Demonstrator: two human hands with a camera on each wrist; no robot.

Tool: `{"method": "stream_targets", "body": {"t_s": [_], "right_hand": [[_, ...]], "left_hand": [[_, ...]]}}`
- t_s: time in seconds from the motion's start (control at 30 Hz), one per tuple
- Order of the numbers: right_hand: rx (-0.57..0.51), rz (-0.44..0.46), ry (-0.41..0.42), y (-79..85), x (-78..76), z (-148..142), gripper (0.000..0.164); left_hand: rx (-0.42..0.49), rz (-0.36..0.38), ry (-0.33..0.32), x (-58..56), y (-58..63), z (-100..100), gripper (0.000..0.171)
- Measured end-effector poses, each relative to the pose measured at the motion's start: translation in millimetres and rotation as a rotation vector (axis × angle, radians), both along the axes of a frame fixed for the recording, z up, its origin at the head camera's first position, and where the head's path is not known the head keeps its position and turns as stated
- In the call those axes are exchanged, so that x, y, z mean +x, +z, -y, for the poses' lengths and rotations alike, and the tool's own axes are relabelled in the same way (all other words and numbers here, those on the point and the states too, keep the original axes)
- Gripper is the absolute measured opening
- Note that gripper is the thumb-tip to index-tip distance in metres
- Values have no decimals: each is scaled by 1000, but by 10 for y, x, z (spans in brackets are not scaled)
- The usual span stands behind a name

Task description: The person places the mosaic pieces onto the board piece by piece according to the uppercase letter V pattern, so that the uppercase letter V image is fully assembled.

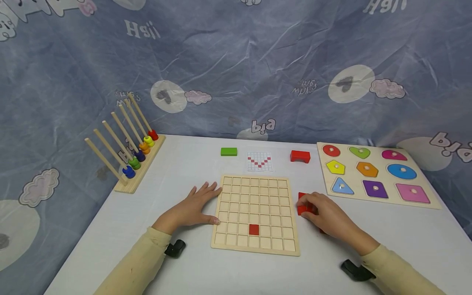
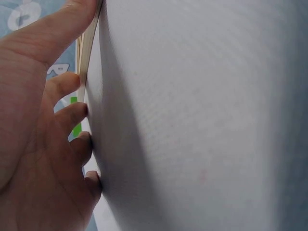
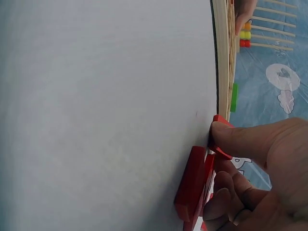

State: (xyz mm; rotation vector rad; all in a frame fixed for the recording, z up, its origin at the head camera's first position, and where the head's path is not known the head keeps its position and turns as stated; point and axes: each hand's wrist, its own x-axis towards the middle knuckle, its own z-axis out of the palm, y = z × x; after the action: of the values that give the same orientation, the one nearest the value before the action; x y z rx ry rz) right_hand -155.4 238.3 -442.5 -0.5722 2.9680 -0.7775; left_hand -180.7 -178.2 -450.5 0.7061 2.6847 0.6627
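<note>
A wooden grid board [image 1: 255, 252] lies on the table with one red square tile [image 1: 254, 229] in a low middle cell. My left hand [image 1: 197, 207] rests at its left edge, fingers spread, thumb and fingertips along the rim. To the right of the board, my right hand [image 1: 324, 215] pinches a red block [image 3: 221, 127] between thumb and fingers. More red blocks [image 3: 190, 185] lie beside and under that hand, partly hidden by it. Behind the board is a pattern card [image 1: 259, 162] with red squares in a V.
A green block [image 1: 229, 152] and a red arch-shaped block [image 1: 300, 156] lie either side of the card. A wooden peg rack [image 1: 144, 166] with coloured beads stands at left. A shape puzzle board [image 1: 380, 194] lies at right, and a patterned cloth [image 1: 236, 61] hangs behind.
</note>
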Motion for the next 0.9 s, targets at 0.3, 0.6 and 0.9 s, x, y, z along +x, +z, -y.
{"method": "stream_targets", "body": {"t_s": [0.3, 0.6, 0.9], "right_hand": [[4, 30, 11, 0, -11, -7, 26], [-39, 35, 7, 28, 14, -23, 22], [-77, 11, 2, 65, 29, 10, 25]], "left_hand": [[2, -8, -4, 2, -12, 5, 104], [10, -8, -3, 3, -19, 7, 104], [-2, -11, -6, -4, -17, 5, 104]]}}
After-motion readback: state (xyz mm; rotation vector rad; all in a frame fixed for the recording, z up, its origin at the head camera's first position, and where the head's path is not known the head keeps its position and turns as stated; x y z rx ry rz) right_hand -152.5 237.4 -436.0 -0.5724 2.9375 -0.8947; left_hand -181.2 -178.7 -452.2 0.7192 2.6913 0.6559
